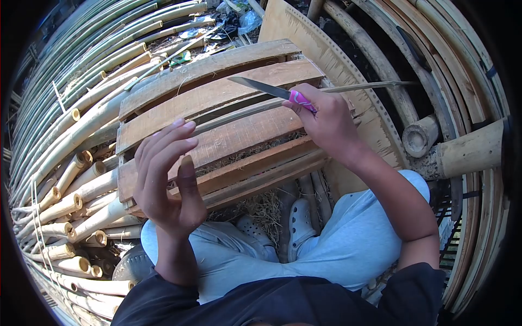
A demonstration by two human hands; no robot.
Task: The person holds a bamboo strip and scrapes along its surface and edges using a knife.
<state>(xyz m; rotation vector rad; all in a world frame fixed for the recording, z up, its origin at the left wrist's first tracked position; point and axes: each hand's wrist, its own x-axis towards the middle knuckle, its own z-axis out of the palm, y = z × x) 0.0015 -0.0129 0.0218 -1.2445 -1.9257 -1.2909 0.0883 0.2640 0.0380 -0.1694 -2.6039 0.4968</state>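
My right hand (331, 117) is closed around the pink patterned handle of a knife (261, 87). The bare blade points left over a slatted wooden bench (217, 95). A thin bamboo strip (375, 85) sticks out to the right from behind this hand; whether the fingers also touch it is hidden. My left hand (157, 185) is raised over the bench's left end, fingers spread and slightly curved, holding nothing. The thumb has a dark covering or stain on its tip.
Long bamboo poles (81, 114) lie stacked along the left. A curved plywood sheet (375, 125) leans behind the bench. Thick bamboo pieces (473, 149) and long strips stand at right. Plastic litter (231, 24) lies at the back. My legs (348, 233) are folded before the bench.
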